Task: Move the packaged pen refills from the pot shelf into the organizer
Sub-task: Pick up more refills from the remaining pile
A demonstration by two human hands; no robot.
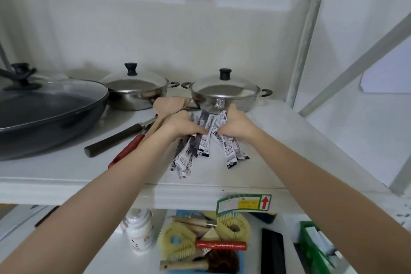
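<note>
Two bare arms are reaching up onto the white pot shelf (66,176), meeting over a fanned bundle of packaged pen refills (201,140). The shelf is carrying, largest first, a dark wok (51,115) with a glass lid at the left, then two lidded steel pots: the left pot (135,93) sitting behind the wok's rim and the right pot (224,95) standing just behind the hands. A dark-handled utensil (115,138) and a red-handled one (126,153) are lying diagonally in front of the wok, partly under the left forearm, beside a wooden spatula (171,104).

The left hand (180,125) is curling its fingers closed around the upper left part of the refill packets, and the right hand (236,125) is clamping its fingers around the upper right part, so both are gripping the bundle. The packets' lower ends are splaying out toward the shelf's front edge, on or just above its surface; which cannot be told.

Below the shelf, a green organizer (311,249) is showing at the lower right, well apart from the refills, near yellow brushes (178,242) and a white bottle (139,231).
</note>
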